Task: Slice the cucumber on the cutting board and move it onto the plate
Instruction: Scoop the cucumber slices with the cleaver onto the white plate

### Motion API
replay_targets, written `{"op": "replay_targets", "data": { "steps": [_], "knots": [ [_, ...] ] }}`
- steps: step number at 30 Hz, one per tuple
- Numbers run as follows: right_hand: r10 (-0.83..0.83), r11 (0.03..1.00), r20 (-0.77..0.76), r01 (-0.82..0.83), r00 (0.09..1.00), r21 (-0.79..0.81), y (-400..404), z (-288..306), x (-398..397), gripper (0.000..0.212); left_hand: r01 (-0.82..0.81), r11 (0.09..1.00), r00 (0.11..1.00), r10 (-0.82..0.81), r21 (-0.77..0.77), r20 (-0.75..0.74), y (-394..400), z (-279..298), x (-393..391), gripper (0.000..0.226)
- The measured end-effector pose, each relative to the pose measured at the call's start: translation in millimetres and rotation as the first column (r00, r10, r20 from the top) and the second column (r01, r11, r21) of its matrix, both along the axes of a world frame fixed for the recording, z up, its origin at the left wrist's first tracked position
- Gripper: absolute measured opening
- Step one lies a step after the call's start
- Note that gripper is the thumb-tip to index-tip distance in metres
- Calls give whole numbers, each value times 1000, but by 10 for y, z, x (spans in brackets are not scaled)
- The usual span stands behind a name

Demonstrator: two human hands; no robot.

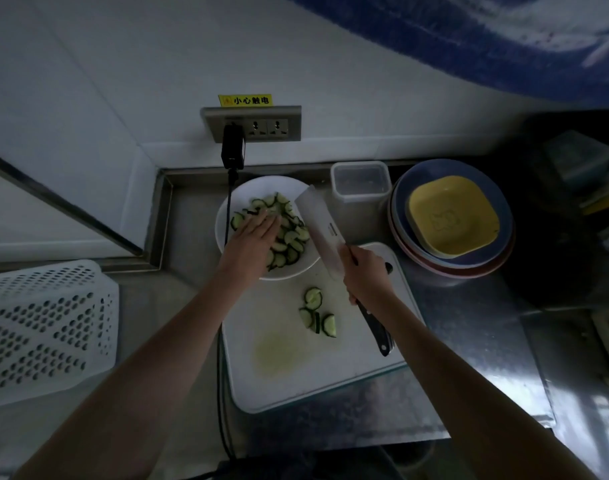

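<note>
Right hand (365, 271) curled round handle of cleaver (325, 233), blade tilted over rim of white plate (227, 216); left hand (253, 237) flat, fingers straight, resting on cucumber slices (291, 237) heaped on plate; few cut cucumber pieces (317, 311) lying on white cutting board (296, 375), just beside plate.

Bare steel worktop (469, 327) lay open right of the cutting board (279, 375) and in a strip between the board and the perforated white basket (46, 327) at lower left. Behind the board, the white plate (227, 237), a clear plastic container (361, 181) and a stack of plates (452, 216) crowded the back edge, with a black cable (228, 216) hanging from the wall socket (261, 124) across the plate's left rim.
</note>
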State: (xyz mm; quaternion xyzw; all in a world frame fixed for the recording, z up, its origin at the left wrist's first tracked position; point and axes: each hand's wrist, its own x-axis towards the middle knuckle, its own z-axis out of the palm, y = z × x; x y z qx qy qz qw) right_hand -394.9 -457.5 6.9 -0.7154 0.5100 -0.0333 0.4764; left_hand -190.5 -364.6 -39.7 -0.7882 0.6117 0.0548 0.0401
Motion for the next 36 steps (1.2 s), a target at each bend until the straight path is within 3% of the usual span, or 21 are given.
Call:
{"op": "replay_targets", "data": {
  "steps": [3, 5, 7, 10, 13, 16, 22, 36],
  "knots": [
    [-85, 995, 13, 86, 996, -41, 104, 9, -251, 36, 2, 944, 996, -30, -329, -81, 98, 54, -126, 60],
    [-192, 981, 44, 193, 980, -22, 265, -25, -481, 37, 20, 906, 980, -102, -423, -173, 234, 37, -350, 53],
    [-281, 959, 47, 280, 958, 29, 494, -105, -717, 37, 63, 915, 937, -192, -399, -292, 409, -45, -656, 51],
    [-328, 944, 24, 327, 944, 41, 826, -264, -983, 41, 249, 944, 919, -302, -218, -255, 613, -314, -914, 66],
    [-352, 934, -25, 353, 936, 47, 1042, -411, -1101, 41, 162, 981, 954, -183, -105, -236, 667, -466, -961, 79],
    [-375, 927, -39, 375, 926, 17, 1176, -523, -1128, 39, 51, 997, 946, -64, -51, -318, 635, -447, -1012, 75],
    [-468, 883, -10, 468, 884, 47, 1406, -587, -906, 36, -87, 994, 902, 48, -71, -428, 561, -440, -1394, 58],
    [-461, 873, 92, 433, 883, 224, 1521, -577, -638, 35, -230, 955, 746, 50, -186, -664, 496, -441, -1723, 69]
  ]
}}
